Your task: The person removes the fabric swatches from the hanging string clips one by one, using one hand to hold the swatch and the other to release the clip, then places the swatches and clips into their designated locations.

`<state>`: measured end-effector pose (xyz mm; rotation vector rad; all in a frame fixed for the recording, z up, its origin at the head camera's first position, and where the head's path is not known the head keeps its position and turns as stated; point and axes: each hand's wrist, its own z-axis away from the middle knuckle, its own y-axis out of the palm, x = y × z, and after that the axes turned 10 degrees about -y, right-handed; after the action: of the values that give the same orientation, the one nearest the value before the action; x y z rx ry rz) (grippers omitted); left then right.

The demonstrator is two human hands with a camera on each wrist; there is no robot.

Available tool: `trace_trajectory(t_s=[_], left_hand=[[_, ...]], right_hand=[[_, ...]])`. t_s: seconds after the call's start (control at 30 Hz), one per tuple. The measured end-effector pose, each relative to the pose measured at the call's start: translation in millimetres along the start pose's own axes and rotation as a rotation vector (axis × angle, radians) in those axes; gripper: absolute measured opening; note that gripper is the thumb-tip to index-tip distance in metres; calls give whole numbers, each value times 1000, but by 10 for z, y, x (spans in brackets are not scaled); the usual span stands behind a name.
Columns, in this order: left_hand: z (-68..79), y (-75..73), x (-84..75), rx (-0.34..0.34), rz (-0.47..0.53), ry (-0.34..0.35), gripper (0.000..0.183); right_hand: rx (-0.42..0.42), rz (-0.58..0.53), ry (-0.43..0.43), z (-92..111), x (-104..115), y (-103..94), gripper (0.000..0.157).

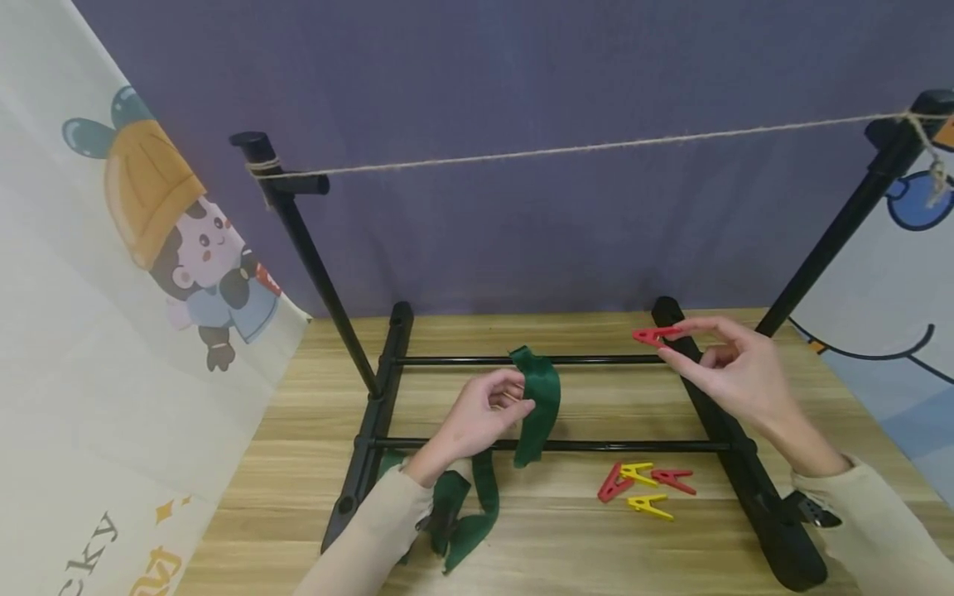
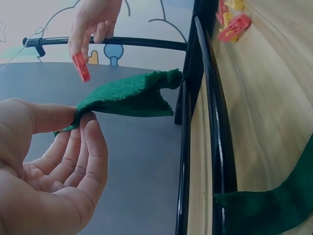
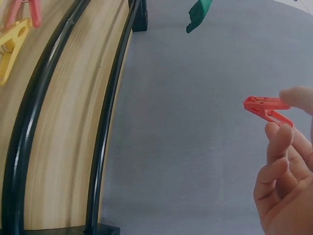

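Note:
My left hand (image 1: 484, 411) pinches a strip of dark green ribbon (image 1: 542, 397) between thumb and fingers, and the strip hangs over the frame's lower bars in the head view. In the left wrist view the ribbon (image 2: 128, 98) sticks out past the fingertips with a frayed edge. My right hand (image 1: 738, 368) pinches a red clothespin (image 1: 652, 336) by its handles, off to the right of the ribbon. The right wrist view shows this clothespin (image 3: 266, 105) between thumb and fingers, its nose pointing away from the hand.
A black frame with two posts (image 1: 316, 273) carries a taut twine line (image 1: 522, 155) across the top. Red and yellow clothespins (image 1: 648, 503) lie at the front of the wooden table (image 1: 566, 550). More green ribbon (image 1: 477, 530) lies beneath the left forearm.

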<state>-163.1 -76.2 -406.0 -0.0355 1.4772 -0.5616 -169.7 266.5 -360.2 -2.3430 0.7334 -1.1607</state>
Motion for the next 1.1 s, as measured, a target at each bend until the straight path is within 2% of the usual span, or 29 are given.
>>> trace_trajectory(t_s=[0.13,0.47,0.8,1.1], left_hand=[[13,20,45,15,5,-1,35],[62,59,128,47,45,-9,38],[163,87,193,65,1,-29,35],[244,121,285,76,-3,-48,35]], right_hand=[[15,3,36,35,-12,13,33],[18,3,49,105,-100,28,27],[98,37,48,164,-133,41,26],[181,-36,56,245,-194,74,26]])
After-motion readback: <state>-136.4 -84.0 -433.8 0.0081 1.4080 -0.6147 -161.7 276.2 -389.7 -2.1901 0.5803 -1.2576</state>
